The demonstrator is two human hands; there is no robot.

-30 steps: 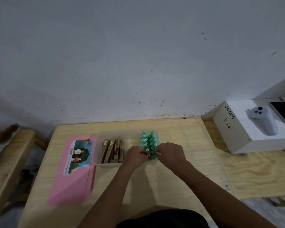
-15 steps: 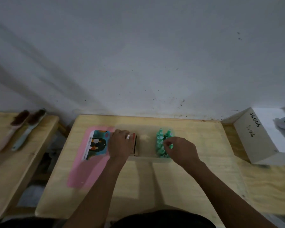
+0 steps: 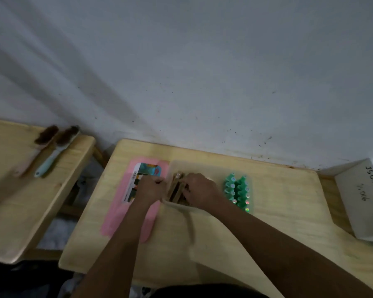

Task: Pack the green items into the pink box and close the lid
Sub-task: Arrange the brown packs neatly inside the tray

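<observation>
The pink box lies open on the small wooden table: its pink lid (image 3: 136,214) is flat on the left, and its clear tray (image 3: 194,165) is on the right. Several green items (image 3: 238,191) stand in two rows at the tray's right end. Brown flat pieces (image 3: 176,188) fill the left end. My left hand (image 3: 150,189) curls around the tray's left wall, over the lid's picture label. My right hand (image 3: 200,190) rests on the brown pieces with its fingers closed on them, a short way left of the green items.
A white cardboard box (image 3: 362,196) with handwriting sits at the table's right edge. On a separate wooden table (image 3: 19,211) to the left lie two brushes (image 3: 52,147). A grey wall runs right behind both tables.
My right hand has left the green items and moved left onto the brown pieces. My left hand stays at the tray's left end. The view has swung left.
</observation>
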